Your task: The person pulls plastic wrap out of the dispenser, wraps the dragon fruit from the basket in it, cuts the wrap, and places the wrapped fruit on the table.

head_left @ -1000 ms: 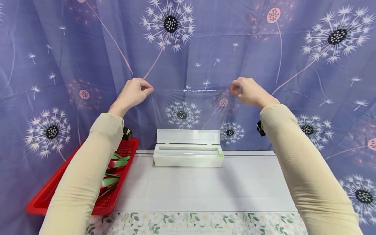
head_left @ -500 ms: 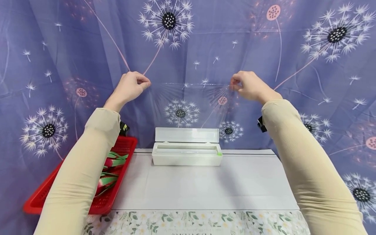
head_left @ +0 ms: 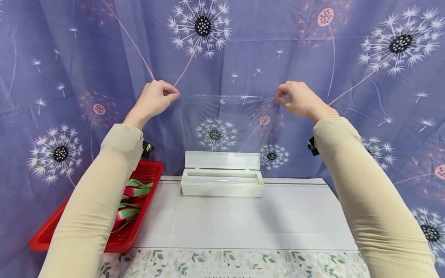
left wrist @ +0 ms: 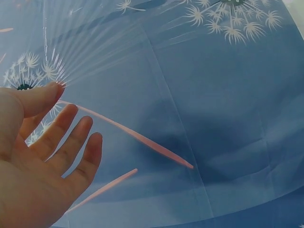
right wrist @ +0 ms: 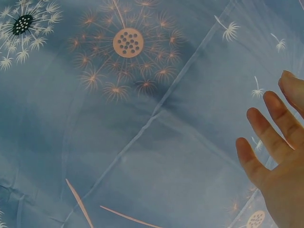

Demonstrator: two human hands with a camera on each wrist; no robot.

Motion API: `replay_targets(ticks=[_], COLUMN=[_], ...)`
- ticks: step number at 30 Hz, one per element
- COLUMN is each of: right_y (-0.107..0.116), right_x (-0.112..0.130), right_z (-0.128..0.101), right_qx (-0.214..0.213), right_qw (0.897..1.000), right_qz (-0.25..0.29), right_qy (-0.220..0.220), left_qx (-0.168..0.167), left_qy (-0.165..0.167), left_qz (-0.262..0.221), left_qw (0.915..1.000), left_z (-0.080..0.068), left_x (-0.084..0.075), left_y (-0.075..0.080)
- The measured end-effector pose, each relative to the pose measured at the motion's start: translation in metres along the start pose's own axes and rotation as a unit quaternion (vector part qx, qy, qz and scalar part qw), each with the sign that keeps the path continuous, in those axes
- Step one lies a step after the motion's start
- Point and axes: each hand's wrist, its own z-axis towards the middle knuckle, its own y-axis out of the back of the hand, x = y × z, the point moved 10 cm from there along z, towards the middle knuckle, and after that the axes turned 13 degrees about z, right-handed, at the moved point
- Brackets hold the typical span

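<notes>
A sheet of clear plastic wrap [head_left: 226,104] is stretched between my two hands, its top edge a shiny line and creases fanning from both corners. My left hand [head_left: 154,98] pinches one corner between thumb and forefinger; in the left wrist view the other fingers of that left hand [left wrist: 57,147] stand loosely spread. The opposite corner is pinched by my right hand [head_left: 300,98], whose spread fingers show in the right wrist view. Below the wrap stands a white wrap dispenser box [head_left: 222,189] with its lid [head_left: 222,160] raised, a pale roll [head_left: 222,179] inside and a green slider at its right end.
On the left is a red plastic basket [head_left: 158,173] holding red-and-green items [head_left: 130,212], partly hidden behind my left sleeve. The white table [head_left: 222,224] has a floral strip along its front. A purple dandelion-print curtain [head_left: 253,19] hangs behind the box.
Both hands have risen a little, lifting the stretched wrap's top edge higher. The right hand has also shifted slightly right. The box and basket stay in place.
</notes>
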Motion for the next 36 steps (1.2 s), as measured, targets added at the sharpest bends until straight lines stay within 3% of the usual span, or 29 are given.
replay_targets(ticks=[11,36], right_y=[0.006,0.011], right_x=[0.004,0.005], right_z=[-0.001,-0.001], right_qx=[-0.022,-0.025], right_qw=[1.0,1.0], right_qz=[0.008,0.005], right_qy=[0.012,0.009], left_qx=[-0.002,-0.002], left_qy=[0.004,0.018], left_qz=[0.0,-0.013], left_qw=[1.0,0.9997], left_z=[-0.001,-0.002], left_x=[0.002,0.001], left_y=[0.004,0.008])
